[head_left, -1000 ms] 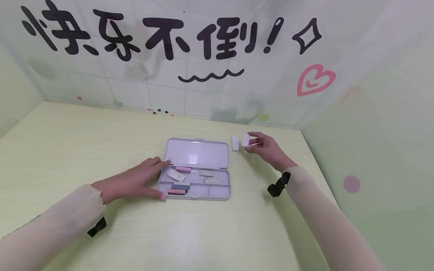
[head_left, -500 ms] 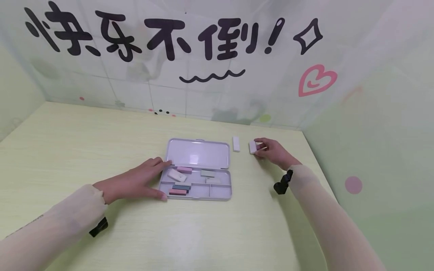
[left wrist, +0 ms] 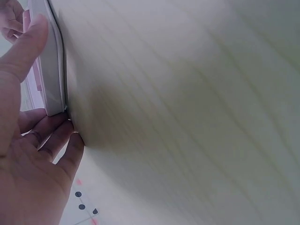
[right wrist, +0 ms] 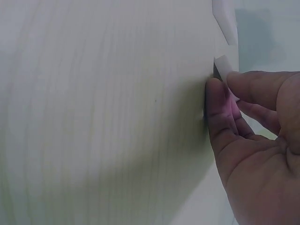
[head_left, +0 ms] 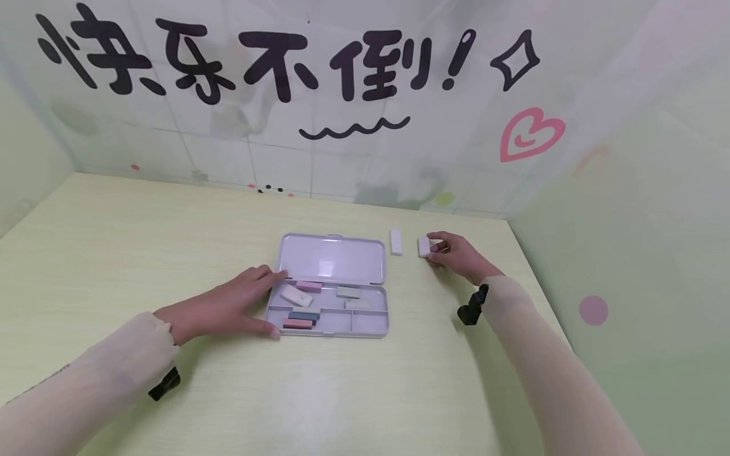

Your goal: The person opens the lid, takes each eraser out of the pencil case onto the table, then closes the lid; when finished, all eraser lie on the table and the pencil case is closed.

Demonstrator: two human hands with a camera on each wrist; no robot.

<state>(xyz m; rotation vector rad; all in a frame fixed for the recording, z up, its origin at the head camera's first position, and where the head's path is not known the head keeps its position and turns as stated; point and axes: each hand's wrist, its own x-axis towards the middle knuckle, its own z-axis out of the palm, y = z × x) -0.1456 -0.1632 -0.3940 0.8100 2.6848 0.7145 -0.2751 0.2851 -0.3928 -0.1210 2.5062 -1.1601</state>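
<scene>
A pale wood-grain table (head_left: 322, 392) meets a white wall (head_left: 228, 168) carrying large black lettering (head_left: 279, 63); a greenish wall (head_left: 644, 253) closes off the right. In this head view, we see a hinged case (head_left: 332, 256) at the centre, its lid laid back towards the wall. Far to its right, our right hand (head_left: 459, 254) pinches a white block (head_left: 424, 247), reaching it from the right. The block's long axis runs roughly front to back, across the line of the fingers. A loose white block (head_left: 396, 242), aligned much the same way, sits between it and the lid. Most coloured blocks (head_left: 298, 323) in the tray lie left to right instead. Our left hand (head_left: 228, 310) is the nearer to the case, thumb and forefinger spread across its left end. The back edge of the table is near the right hand; broad room lies on our side.

In the left wrist view, we find the thumb along the case's outer wall and the fingers bent at a corner, gripping it between them.

In the right wrist view, thumb and fingertips press on the white block, close to the tabletop; we cannot tell whether it touches.
</scene>
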